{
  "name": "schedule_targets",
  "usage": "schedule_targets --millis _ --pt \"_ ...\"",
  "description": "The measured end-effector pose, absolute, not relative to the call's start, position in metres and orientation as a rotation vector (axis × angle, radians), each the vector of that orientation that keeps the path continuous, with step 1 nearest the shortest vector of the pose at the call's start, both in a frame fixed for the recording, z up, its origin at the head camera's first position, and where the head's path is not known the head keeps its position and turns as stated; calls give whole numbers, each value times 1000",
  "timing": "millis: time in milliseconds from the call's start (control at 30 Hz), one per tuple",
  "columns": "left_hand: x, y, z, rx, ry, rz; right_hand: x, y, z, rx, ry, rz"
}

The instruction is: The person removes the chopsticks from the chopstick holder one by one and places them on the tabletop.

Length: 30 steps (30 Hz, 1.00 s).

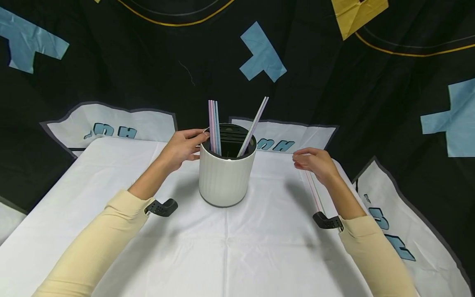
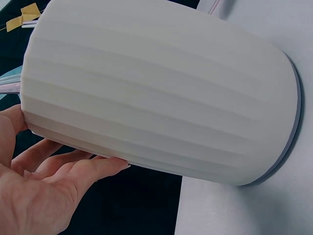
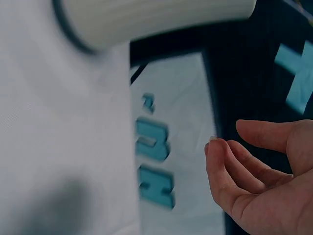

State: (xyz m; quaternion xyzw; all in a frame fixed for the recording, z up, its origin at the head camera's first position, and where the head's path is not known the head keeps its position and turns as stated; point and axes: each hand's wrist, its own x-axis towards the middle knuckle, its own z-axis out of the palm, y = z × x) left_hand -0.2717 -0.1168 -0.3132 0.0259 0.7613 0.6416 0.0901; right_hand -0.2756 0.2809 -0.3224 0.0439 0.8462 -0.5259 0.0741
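A white ribbed utensil holder point(image 1: 226, 181) with a dark divided insert stands upright on the white cloth. My left hand point(image 1: 183, 146) holds it at the left, one digit on the rim and other fingers against the side wall point(image 2: 146, 98). Just inside the rim by that hand, several pink and blue straws point(image 1: 214, 123) stand together. Two pale lilac straws point(image 1: 256, 123) lean right in the same holder. Off to the right, my right hand point(image 1: 315, 163) hovers with loosely bent fingers and nothing in them. Below it lie a pink straw point(image 1: 313, 187) and a greenish one, partly hidden.
White cloth covers the table point(image 1: 222, 255). Behind it hangs a black backdrop point(image 1: 208, 62) with blue and yellow patches. White panels with blue lettering point(image 1: 115, 130) border the table's far and right edges. Black wrist bands point(image 1: 163, 207) are on both wrists.
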Motion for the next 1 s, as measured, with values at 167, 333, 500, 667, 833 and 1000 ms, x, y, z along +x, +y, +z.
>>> schedule_targets --millis 167,333,500,667,833,1000 --pt "-272 -118 -313 70 2262 1912 -275 250 -299 86 2537 -1627" --pt "-273 -118 -314 71 2254 1922 -277 225 -285 17 2524 -1678" --pt "-273 -119 -315 76 2251 1923 -274 203 -273 -30 2516 -1714" --pt "-273 -117 -315 80 2246 1934 -272 184 -264 -99 2488 -1770" --pt "-273 -117 -315 59 2246 1935 -272 168 -260 -164 2439 -1802" --pt "-274 -117 -317 72 2246 1941 -271 159 -261 -190 2425 -1791"
